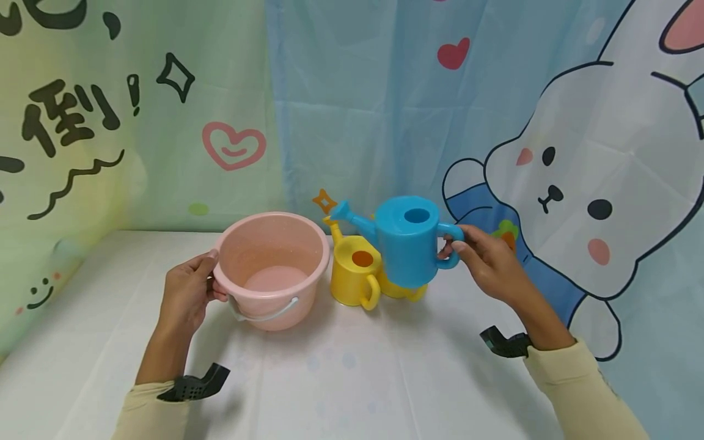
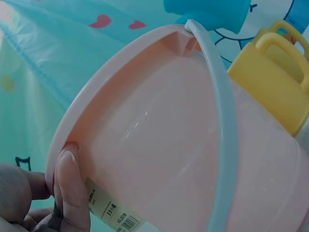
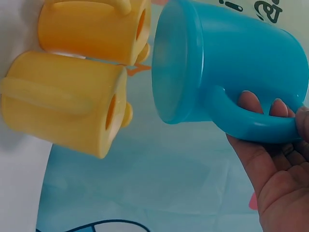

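My left hand pinches the left rim of a pink bucket, thumb on one side and fingers under the lip. The bucket is tilted a little towards me, and its pale handle hangs down its near side. A label shows on its wall beside the fingertips. My right hand grips the handle of a blue watering can, held up with its spout pointing left towards the bucket. Behind and below it stand two yellow watering cans, one beside the bucket, the other partly hidden by the blue can.
A white cloth covers the table. Close behind it hangs a printed curtain with a rabbit on the right. A black wrist mount sits at my left sleeve, another at the right.
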The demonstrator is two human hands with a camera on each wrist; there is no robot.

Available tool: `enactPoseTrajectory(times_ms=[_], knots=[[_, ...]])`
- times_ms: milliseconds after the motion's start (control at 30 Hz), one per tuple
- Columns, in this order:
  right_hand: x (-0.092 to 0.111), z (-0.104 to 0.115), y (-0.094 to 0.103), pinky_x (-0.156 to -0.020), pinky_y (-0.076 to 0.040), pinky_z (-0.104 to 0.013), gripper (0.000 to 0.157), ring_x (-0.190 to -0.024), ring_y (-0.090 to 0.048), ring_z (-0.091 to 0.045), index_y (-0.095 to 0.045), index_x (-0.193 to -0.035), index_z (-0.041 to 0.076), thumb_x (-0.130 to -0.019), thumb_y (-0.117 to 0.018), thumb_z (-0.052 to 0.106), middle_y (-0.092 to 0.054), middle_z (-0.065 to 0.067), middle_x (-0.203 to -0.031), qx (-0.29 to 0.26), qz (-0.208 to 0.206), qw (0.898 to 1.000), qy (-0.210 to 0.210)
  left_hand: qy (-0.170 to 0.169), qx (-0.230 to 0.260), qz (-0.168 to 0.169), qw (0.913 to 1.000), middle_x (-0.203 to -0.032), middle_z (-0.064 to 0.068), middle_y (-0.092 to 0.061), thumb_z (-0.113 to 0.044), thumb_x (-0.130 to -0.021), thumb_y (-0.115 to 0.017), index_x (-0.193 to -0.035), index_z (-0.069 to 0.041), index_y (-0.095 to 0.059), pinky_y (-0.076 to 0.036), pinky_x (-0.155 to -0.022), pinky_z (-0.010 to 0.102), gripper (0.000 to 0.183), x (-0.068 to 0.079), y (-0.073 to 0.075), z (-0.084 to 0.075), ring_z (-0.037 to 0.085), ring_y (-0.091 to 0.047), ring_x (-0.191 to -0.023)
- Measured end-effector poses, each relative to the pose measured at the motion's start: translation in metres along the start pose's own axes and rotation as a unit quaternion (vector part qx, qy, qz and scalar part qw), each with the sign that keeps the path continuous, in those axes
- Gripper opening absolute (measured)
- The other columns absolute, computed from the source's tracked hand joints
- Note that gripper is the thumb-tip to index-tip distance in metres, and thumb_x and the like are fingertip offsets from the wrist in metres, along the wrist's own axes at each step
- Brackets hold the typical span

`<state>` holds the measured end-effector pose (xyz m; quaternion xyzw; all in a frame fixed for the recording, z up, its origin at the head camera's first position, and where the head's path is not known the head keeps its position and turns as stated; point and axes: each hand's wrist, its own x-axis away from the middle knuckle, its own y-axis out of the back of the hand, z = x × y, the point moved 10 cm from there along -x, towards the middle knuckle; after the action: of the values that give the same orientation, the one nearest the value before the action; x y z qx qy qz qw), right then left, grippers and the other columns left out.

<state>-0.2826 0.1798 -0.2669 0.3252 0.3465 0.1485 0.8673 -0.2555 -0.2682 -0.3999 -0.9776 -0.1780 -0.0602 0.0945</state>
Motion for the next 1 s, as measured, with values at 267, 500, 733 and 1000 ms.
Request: enactPoseTrajectory(times_ms=[267, 500, 733, 1000], knots=[[-0.010, 0.004, -0.009, -0.087, -0.053, -0.023, 0.016, -0.090, -0.065, -0.023, -0.056, -0.114, -0.006, -0.100, -0.050, -0.002, -0.066, -0.005, -0.092, 0.014, 0.020, 1.000, -0.011, -0.010, -0.007, 0.004, 0.9999, -0.067, 0.004, -0.059, -0.034, -0.098, -0.059, -0.133, 0.008, -0.050, -0.054, -0.045, 0.022, 0.055, 0.000, 0.000, -0.004, 0.011, -0.055, -0.046], [-0.018, 0.009, -0.021, -0.082, -0.057, -0.048, 0.020, -0.091, -0.062, -0.023, -0.056, -0.119, -0.006, -0.100, -0.050, -0.002, -0.065, -0.007, -0.094, 0.004, 0.051, 0.999, -0.012, 0.003, -0.006, 0.004, 1.0000, -0.070, 0.004, -0.059, -0.035, -0.098, -0.060, -0.135, 0.006, -0.050, -0.054, -0.045, 0.022, 0.056, 0.000, 0.000, 0.000, 0.011, -0.055, -0.047], [-0.029, 0.015, -0.030, -0.082, -0.057, -0.050, 0.017, -0.091, -0.067, -0.029, -0.058, -0.116, -0.003, -0.100, -0.050, 0.000, -0.065, -0.010, -0.094, 0.000, 0.084, 0.996, -0.003, 0.003, -0.003, 0.008, 1.0000, -0.068, 0.004, -0.059, -0.033, -0.098, -0.059, -0.136, 0.006, -0.049, -0.053, -0.045, 0.022, 0.055, 0.000, 0.001, 0.001, 0.011, -0.055, -0.046], [-0.035, 0.018, -0.034, -0.076, -0.060, -0.043, 0.012, -0.086, -0.064, -0.023, -0.059, -0.109, -0.001, -0.099, -0.052, -0.001, -0.065, -0.007, -0.092, -0.005, 0.102, 0.995, 0.002, 0.001, -0.005, 0.006, 1.0000, -0.068, 0.004, -0.059, -0.033, -0.099, -0.058, -0.135, 0.007, -0.050, -0.053, -0.045, 0.022, 0.055, 0.000, 0.000, 0.000, 0.011, -0.055, -0.046]])
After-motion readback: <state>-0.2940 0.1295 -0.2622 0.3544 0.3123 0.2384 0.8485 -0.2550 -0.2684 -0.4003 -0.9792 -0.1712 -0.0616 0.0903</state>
